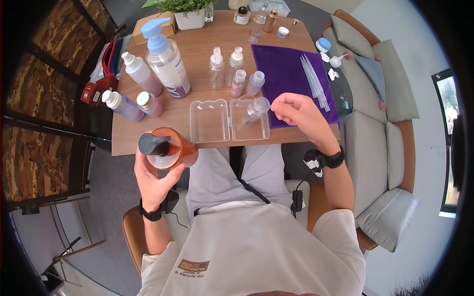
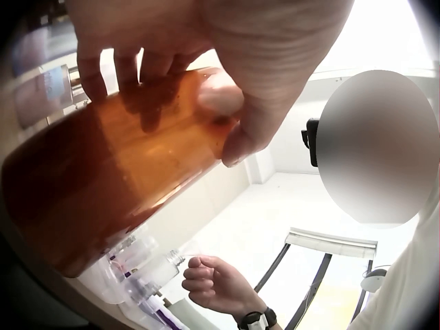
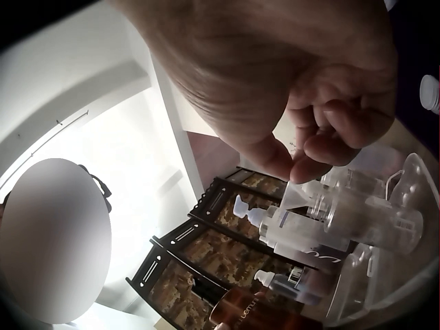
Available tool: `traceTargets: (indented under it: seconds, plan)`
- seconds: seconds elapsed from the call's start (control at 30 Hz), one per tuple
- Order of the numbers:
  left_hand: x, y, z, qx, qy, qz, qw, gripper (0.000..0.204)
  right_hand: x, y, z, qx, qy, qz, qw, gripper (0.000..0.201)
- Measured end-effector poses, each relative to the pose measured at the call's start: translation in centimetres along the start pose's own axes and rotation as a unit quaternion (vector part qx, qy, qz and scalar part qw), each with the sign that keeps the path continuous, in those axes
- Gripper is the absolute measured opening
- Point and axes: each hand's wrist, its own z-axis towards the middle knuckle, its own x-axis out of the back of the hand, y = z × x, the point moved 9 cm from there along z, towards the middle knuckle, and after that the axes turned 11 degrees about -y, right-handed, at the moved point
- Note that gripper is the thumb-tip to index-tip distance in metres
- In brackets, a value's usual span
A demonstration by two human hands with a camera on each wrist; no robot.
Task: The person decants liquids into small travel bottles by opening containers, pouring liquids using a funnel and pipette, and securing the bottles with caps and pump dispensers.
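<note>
My left hand [image 1: 157, 180] grips an amber bottle [image 1: 186, 152] with a black pump top, held tilted at the table's front edge; the left wrist view shows the fingers and thumb round the amber bottle [image 2: 137, 158]. Thumb and index finger of my right hand [image 1: 301, 116] pinch the rim of what looks like a small clear funnel [image 1: 262, 104], at the mouth of a small clear bottle [image 1: 251, 116]. That bottle stands in the right half of an open clear case [image 1: 210, 139]. In the right wrist view the fingertips partly hide the clear bottle's [image 3: 375, 220] mouth area.
Several small clear bottles [image 1: 216, 74] stand behind the case. To the left are a large blue-pump bottle [image 1: 170, 69] and several lotion bottles [image 1: 143, 74]. A purple cloth [image 1: 281, 74] with clear pointed strips [image 1: 313, 81] lies right. A potted plant [image 1: 190, 19] and more bottles stand at the back.
</note>
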Motion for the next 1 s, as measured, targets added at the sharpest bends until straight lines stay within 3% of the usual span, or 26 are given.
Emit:
traceTargets:
  seconds: [0.3,0.43,0.53,0.63,0.77,0.9,1.0]
  plan:
    - [-0.7,1.8,0.8,0.000,0.006,-0.019,1.000,0.089,1.2,-1.5,-0.6,0.017,0.033,-0.105,0.994,0.023]
    - [-1.2,4.6,2.5,-0.015,0.008,0.007,1.000,0.091,0.2,-6.1,-1.3,0.103,0.047,-0.126,0.986,0.016]
    - [-1.9,5.6,4.2,-0.046,-0.013,0.040,0.998,0.092,-2.6,-11.8,-1.7,0.152,0.026,-0.267,0.951,0.022]
    - [-3.6,6.8,6.0,-0.065,-0.006,0.005,0.998,0.086,-6.1,-15.3,-1.1,0.197,-0.029,-0.268,0.943,0.029]
    - [-4.8,7.3,7.9,-0.101,0.011,0.061,0.993,0.083,-8.3,-17.4,-0.1,0.279,0.003,-0.313,0.908,0.046]
    - [-5.8,7.9,9.1,-0.104,0.038,0.078,0.991,0.079,-8.1,-16.5,1.5,0.233,0.031,-0.247,0.940,0.057]
    - [-6.4,8.2,9.4,-0.111,0.043,0.073,0.990,0.075,-7.5,-15.9,2.1,0.297,0.056,-0.195,0.933,0.066]
